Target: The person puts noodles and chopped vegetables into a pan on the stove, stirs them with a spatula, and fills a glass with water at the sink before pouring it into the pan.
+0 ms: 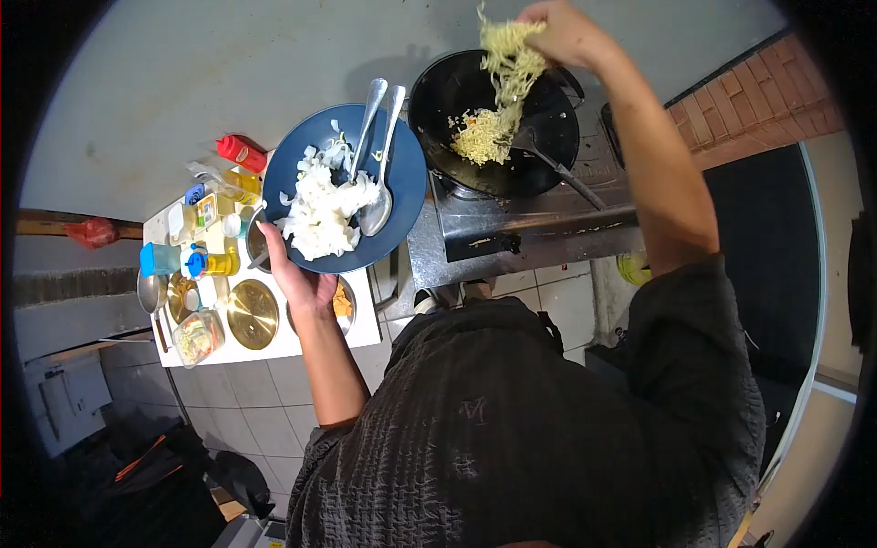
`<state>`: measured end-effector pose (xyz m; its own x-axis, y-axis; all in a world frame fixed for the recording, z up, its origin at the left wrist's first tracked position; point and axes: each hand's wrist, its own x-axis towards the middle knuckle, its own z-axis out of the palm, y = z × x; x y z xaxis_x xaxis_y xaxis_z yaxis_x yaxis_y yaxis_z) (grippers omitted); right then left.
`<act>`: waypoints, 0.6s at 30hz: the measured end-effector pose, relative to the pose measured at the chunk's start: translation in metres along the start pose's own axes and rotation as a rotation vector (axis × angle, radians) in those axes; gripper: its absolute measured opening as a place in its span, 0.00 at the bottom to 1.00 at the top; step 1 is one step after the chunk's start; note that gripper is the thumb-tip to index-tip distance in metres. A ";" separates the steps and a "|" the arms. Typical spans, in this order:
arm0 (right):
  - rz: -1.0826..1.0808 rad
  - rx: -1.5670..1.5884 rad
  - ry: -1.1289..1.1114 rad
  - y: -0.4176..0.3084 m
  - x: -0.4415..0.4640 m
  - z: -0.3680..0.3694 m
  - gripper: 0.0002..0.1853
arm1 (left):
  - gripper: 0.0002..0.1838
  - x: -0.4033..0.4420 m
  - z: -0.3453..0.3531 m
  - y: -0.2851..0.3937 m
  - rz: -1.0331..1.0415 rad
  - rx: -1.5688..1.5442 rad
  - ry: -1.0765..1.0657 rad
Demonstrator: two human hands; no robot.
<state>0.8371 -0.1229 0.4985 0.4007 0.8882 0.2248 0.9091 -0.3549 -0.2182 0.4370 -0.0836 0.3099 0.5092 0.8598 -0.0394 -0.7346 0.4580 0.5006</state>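
Observation:
My left hand [306, 279] holds a blue plate [406, 187] from below at its near edge. On the plate lie white chopped pieces [320, 205], with two metal spoons [379, 205] to their right. My right hand [566, 36] is raised over the black wok [443, 91], closed on a bunch of noodles [512, 59]. Strands hang from it down to the noodles in the wok [484, 139]. A dark spatula [580, 187] rests in the wok, its handle over the near rim.
The wok stands on a metal stove [539, 224]. On the white table [367, 320] at left are a red bottle [241, 152], a blue-capped oil bottle [217, 264], a gold lid [252, 314] and a clear tub of food [198, 338]. Brickwork [754, 105] is at right.

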 end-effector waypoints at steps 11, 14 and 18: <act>0.025 -0.034 -0.022 -0.018 -0.007 -0.033 0.19 | 0.34 -0.001 0.007 0.001 -0.023 -0.035 -0.093; -0.069 -0.130 0.000 -0.014 -0.002 -0.040 0.18 | 0.34 0.002 0.010 0.001 -0.009 -0.028 -0.099; 0.042 -0.079 -0.050 -0.032 -0.015 -0.048 0.14 | 0.37 0.000 0.016 -0.002 0.029 0.034 0.008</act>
<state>0.8080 -0.1387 0.5476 0.4345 0.8847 0.1689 0.8984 -0.4126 -0.1503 0.4458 -0.0883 0.3230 0.4838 0.8746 -0.0313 -0.7333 0.4246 0.5310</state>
